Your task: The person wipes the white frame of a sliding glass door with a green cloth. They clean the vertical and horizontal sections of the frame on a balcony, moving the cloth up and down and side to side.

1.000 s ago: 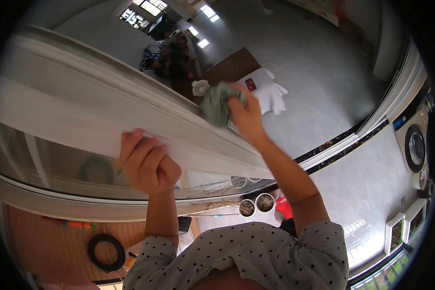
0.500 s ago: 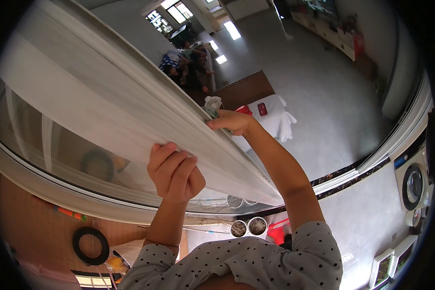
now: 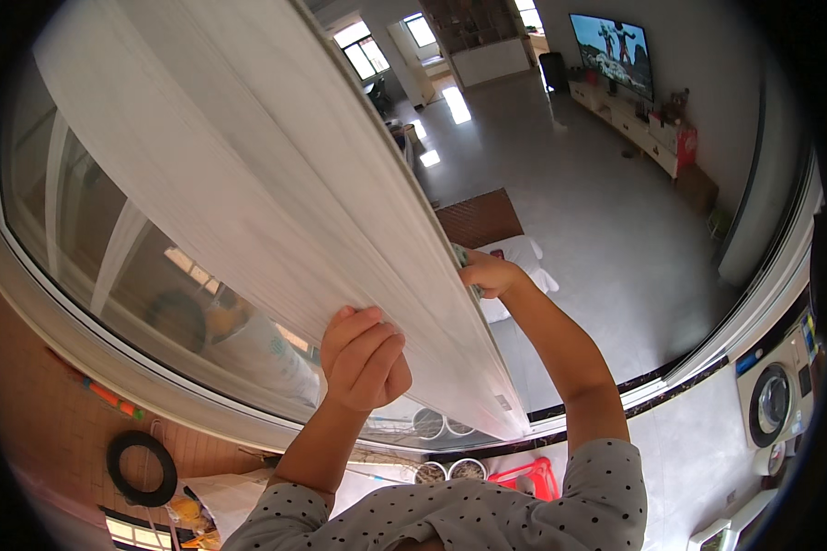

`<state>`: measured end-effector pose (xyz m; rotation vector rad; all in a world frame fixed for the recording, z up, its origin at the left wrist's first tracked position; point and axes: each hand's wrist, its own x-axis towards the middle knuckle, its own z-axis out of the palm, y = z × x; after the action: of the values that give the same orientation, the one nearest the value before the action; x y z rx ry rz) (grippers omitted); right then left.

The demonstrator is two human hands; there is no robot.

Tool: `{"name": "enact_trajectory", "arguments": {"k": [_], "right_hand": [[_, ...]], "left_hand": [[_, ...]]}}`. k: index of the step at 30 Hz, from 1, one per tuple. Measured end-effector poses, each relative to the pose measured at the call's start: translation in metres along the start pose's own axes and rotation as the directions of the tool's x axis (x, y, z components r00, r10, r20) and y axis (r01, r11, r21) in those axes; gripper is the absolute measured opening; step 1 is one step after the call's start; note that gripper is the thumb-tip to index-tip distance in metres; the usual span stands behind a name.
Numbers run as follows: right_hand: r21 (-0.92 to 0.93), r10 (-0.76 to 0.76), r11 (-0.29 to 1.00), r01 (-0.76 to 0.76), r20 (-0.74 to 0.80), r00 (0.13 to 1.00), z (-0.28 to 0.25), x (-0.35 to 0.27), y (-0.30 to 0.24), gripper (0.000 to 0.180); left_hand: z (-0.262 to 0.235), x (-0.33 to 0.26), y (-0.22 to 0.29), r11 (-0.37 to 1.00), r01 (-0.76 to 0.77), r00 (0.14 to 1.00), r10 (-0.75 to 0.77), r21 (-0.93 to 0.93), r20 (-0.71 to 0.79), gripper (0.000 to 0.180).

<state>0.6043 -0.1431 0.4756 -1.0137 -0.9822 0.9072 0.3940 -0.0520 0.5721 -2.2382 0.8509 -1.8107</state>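
Note:
A long white window frame (image 3: 276, 193) runs diagonally across the head view, from the upper left down to the lower middle. My left hand (image 3: 365, 360) is curled around its lower edge, fingers closed on it. My right hand (image 3: 490, 274) presses against the frame's right side, higher up. It is closed on a grey-green cloth (image 3: 458, 256), of which only a small corner shows between hand and frame. Both forearms rise from dotted grey sleeves at the bottom edge.
A glass pane (image 3: 110, 239) fills the left side. Beyond the frame lie a grey tiled floor, a brown mat (image 3: 478, 217), a white cloth (image 3: 522, 250) and a television (image 3: 611, 48). A washing machine (image 3: 770, 405), a red stool (image 3: 524, 477) and a black ring (image 3: 142, 468) are lower down.
The view has swung, so the frame now runs steeper. My right hand has slid along the frame and the cloth is now almost hidden behind it. My left hand keeps its grip.

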Motion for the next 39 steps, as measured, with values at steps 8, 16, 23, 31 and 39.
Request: {"name": "enact_trajectory", "arguments": {"k": [8, 16, 23, 31, 39], "right_hand": [[0.187, -0.038, 0.982, 0.033, 0.021, 0.999, -0.05, -0.033, 0.002, 0.058], [0.195, -0.062, 0.975, 0.103, -0.207, 0.976, -0.087, -0.073, 0.008, 0.045], [-0.058, -0.172, 0.981, 0.184, -0.695, 0.699, -0.046, -0.135, -0.065, 0.056], [-0.996, -0.998, 0.063, -0.056, -0.064, 0.017, 0.063, -0.126, -0.167, 0.052], [-0.838, -0.888, -0.452, -0.307, 0.391, 0.242, 0.065, -0.071, -0.183, 0.053]], "left_hand": [[0.0, 0.002, 0.001, 1.0, -0.004, 1.0, 0.004, -0.003, -0.023, 0.014], [-0.01, 0.007, 0.002, 0.997, -0.021, 1.0, 0.022, -0.077, 0.012, 0.011], [-0.003, 0.088, -0.01, 0.991, -0.04, 0.939, 0.082, -0.131, 0.333, 0.017], [0.015, 0.099, -0.02, 0.805, -0.585, 0.594, 0.342, 0.099, 0.728, 0.053], [0.039, 0.063, -0.007, 0.609, -0.793, 0.348, 0.414, 0.028, 0.841, 0.044]]}}
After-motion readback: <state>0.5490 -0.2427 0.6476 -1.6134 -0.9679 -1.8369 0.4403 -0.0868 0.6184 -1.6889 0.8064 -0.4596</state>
